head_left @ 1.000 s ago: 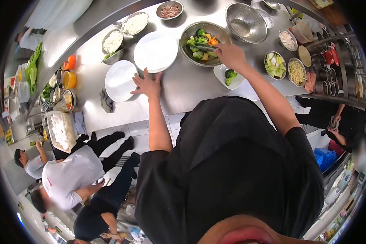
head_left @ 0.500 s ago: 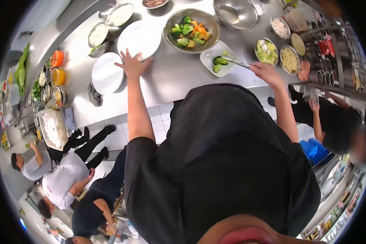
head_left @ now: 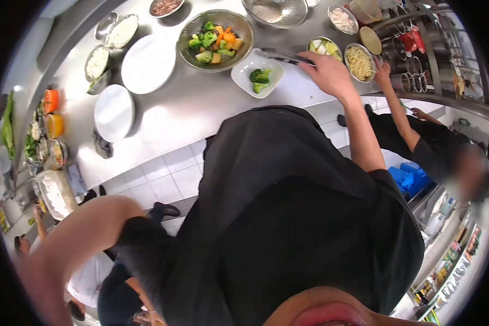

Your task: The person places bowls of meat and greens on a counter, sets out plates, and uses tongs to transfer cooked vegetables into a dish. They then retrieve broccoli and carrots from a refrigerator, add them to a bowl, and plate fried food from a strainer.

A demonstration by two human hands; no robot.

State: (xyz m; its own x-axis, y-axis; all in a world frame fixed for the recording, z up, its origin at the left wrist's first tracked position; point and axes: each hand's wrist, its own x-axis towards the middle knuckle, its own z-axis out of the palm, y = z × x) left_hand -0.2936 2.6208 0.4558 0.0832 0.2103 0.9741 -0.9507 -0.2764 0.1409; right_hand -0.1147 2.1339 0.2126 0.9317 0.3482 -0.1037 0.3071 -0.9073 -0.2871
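Observation:
My right hand (head_left: 328, 73) grips metal tongs (head_left: 282, 56), their tips over the upper rim of a square white dish (head_left: 239, 75). Broccoli pieces (head_left: 260, 79) lie in that dish. Just behind it is a perforated metal bowl (head_left: 185, 46) of mixed vegetables (head_left: 216, 43). At the lower left, my left hand (head_left: 43, 293) is raised close to the camera, smeared by motion, its fingers not readable. Two white plates, one larger (head_left: 148, 64) and one smaller (head_left: 114, 113), lie on the left of the steel counter (head_left: 168, 117).
Bowls of noodles (head_left: 359, 62), cut greens (head_left: 325, 48) and pale pieces (head_left: 342, 19) stand at the right. A colander (head_left: 277, 12) is at the back. A co-worker's hand (head_left: 383, 73) is beside the noodles. A grey cloth (head_left: 102, 144) lies at the left edge.
My left hand has left the counter beside the plates and swung down to the lower left. The tongs have risen off the broccoli to the dish's rim. The co-worker's hand has reached the noodle bowl.

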